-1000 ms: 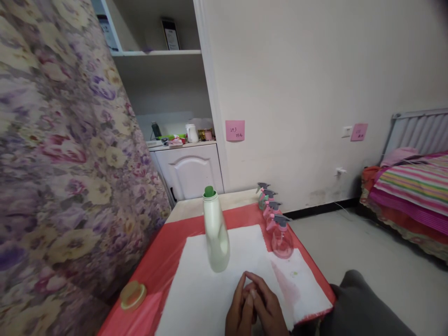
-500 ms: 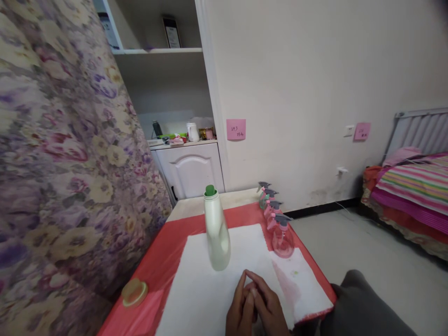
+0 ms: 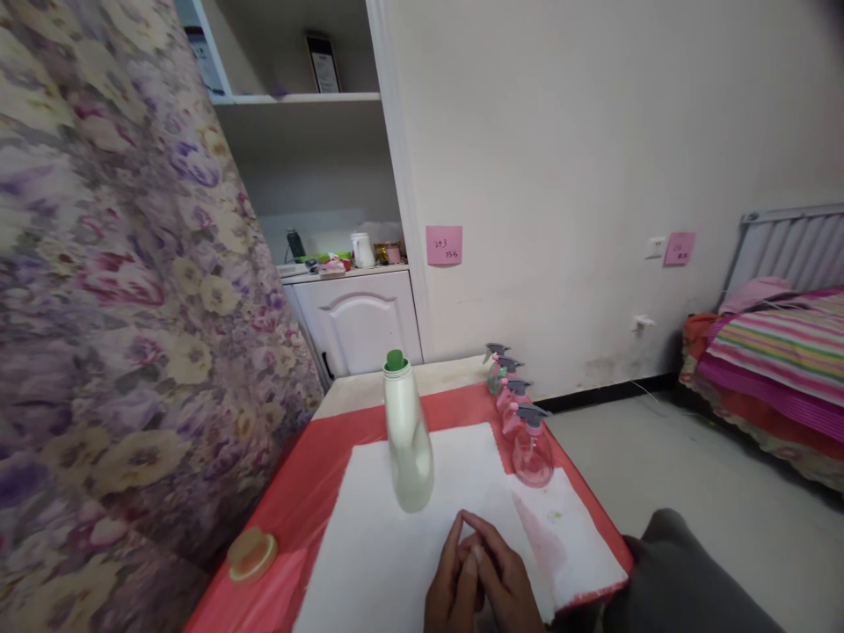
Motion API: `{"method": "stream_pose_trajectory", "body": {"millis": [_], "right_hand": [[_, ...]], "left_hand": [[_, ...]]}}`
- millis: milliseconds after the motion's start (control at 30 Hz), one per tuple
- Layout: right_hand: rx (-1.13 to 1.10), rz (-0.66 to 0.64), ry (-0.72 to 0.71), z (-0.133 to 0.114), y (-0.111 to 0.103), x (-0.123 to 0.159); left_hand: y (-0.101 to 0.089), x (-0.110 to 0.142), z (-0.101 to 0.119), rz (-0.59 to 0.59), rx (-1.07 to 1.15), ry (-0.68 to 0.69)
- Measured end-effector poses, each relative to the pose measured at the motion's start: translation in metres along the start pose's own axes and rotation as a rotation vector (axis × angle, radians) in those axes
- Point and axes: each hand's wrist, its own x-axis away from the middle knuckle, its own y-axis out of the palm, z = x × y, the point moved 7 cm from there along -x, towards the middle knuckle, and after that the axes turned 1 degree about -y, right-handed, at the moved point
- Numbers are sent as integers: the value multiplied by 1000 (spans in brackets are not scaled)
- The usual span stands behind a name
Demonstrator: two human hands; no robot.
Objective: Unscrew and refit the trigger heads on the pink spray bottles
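Note:
My left hand and my right hand rest together at the near side of the white sheet. Their index fingertips meet, and the other fingers are curled in against each other. Nothing shows in either hand. Just beyond them a pale green detergent bottle with a handle stands upright on the sheet, uncapped, its green spout showing. On the red cloth at left lies a yellowish cap. Along the right edge stand several spray bottles in a row, the nearest a clear pink spray bottle.
A red cloth covers most of the table. To the right lies a stained white paper. A floral curtain hangs at left, a cabinet stands behind, and a bed is at far right.

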Motion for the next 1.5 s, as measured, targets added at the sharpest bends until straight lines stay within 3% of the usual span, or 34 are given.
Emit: {"method": "stream_pose_trajectory", "body": {"millis": [967,1200,1400,1500], "right_hand": [[26,-38,-10,-1,-1,-1],[44,-135,3,-6,0,0],[84,-21,-43,3,-3,1],[115,-31,-59,2,-2,1]], "left_hand": [[3,-4,2,-39,31,53],[2,-9,-13,-53,41,75],[2,-14,-29,-86,97,68],[1,-14,-29,-91,87,91]]}}
